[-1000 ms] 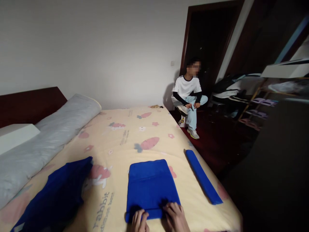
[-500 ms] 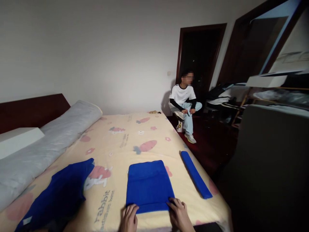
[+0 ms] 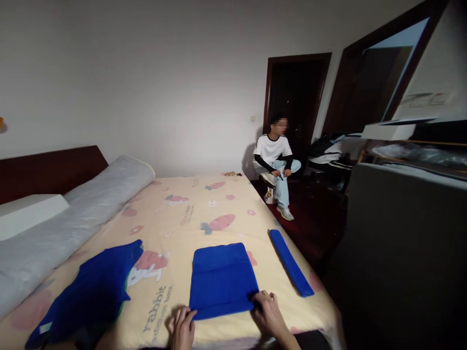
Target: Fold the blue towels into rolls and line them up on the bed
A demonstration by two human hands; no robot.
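A folded blue cloth (image 3: 222, 279) lies flat on the bed, with a narrow band along its near edge. At its near left corner, my left hand (image 3: 182, 324) is closed with the fingertips on the fabric. My right hand (image 3: 269, 311) pinches the right edge near the other close corner; a small dark fold shows under those fingers. Off to the right rests a long, narrow blue folded strip (image 3: 291, 262). A larger crumpled blue cloth (image 3: 87, 287) with a white tag is spread out on the left.
The bed's patterned sheet (image 3: 175, 272) runs to the far wall. Along the left lies a rolled grey mattress or quilt (image 3: 102, 197) with a white box (image 3: 32, 214) on it. A person (image 3: 273, 155) sits beyond the far right edge. A dark panel (image 3: 404, 253) stands at right.
My left hand has slid left to the cloth's near corner. My right hand's fingers have closed more on the right edge. The view has tilted up slightly.
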